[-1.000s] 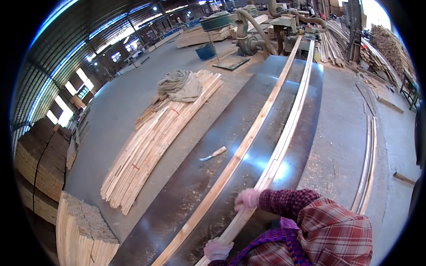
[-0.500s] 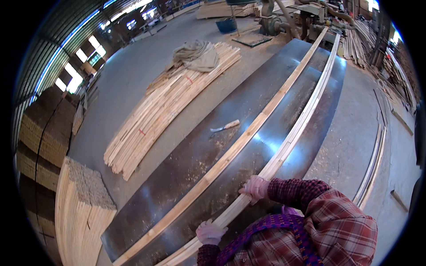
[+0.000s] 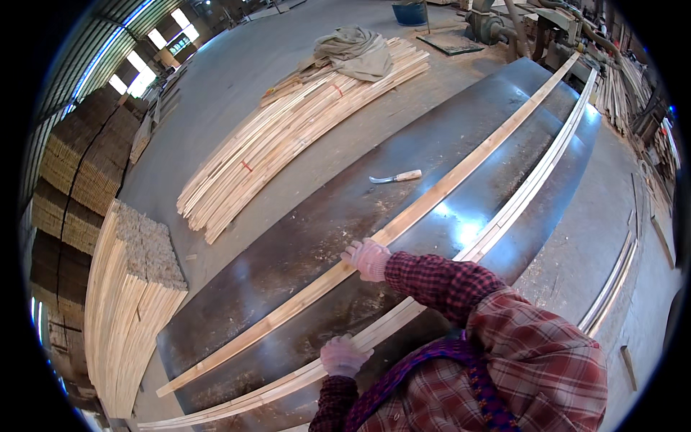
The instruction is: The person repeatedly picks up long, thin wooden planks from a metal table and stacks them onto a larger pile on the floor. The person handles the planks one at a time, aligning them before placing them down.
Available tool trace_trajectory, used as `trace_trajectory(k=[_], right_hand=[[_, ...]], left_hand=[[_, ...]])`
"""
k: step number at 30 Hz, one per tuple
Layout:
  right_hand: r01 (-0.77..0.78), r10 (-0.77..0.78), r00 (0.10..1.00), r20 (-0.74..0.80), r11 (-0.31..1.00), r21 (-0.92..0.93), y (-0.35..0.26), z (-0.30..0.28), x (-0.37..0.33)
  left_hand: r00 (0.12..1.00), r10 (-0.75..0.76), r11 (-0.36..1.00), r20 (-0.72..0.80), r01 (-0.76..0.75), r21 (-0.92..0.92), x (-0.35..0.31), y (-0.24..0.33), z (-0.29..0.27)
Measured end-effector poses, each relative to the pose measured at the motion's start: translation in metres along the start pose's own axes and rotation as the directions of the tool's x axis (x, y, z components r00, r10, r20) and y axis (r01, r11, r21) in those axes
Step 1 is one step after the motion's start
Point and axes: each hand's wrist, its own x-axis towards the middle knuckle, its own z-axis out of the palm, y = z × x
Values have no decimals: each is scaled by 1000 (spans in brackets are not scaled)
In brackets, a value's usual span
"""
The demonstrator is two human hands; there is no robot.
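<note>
A single long wooden strip (image 3: 461,171) runs diagonally over a dark metal-topped table (image 3: 281,230). My right hand (image 3: 367,260), in a pale pink glove, is closed on it, fingers curled over its far edge. Nearer to me lies a bundle of paler wooden strips (image 3: 497,232), side by side and roughly parallel to the first. My left hand (image 3: 344,356), gloved alike, grips this bundle from its far side, its thumb toward the strips. My right forearm passes over the bundle and hides part of it.
A knife with a hooked blade and wooden handle (image 3: 407,176) lies on the table. Left of it, a stack of strips (image 3: 288,144) carries a crumpled cloth (image 3: 356,54). Upright bundled wood (image 3: 133,302) stands at the near left. A machine (image 3: 489,27) is beyond the far end.
My right hand has left the near bundle and moved left and away onto the single strip. My left hand stays on the bundle. The view has shifted slightly.
</note>
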Motion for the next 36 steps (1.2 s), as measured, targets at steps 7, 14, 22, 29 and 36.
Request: trace_trajectory(k=[7,14,22,29,36], right_hand=[[87,-123,977,174,976,202,-5,-2,48],[92,-114,965,237,991,101,22,-11,31],[-130,122,979,163,991,39,127,-24,-39],[-427,425,900,102,904,1,185,-17,-102],[-632,631,763,143,774,-41,226,-27,-138]], left_hand=[[1000,21,999,-16,-22,-30,4,-4,6],[972,89,994,-219,-100,-41,15,-10,39],[998,59,997,-13,-60,-38,-10,4,-25],[998,56,996,14,-55,-67,-10,10,-38],[992,80,993,-101,-88,-81,-14,6,-27]])
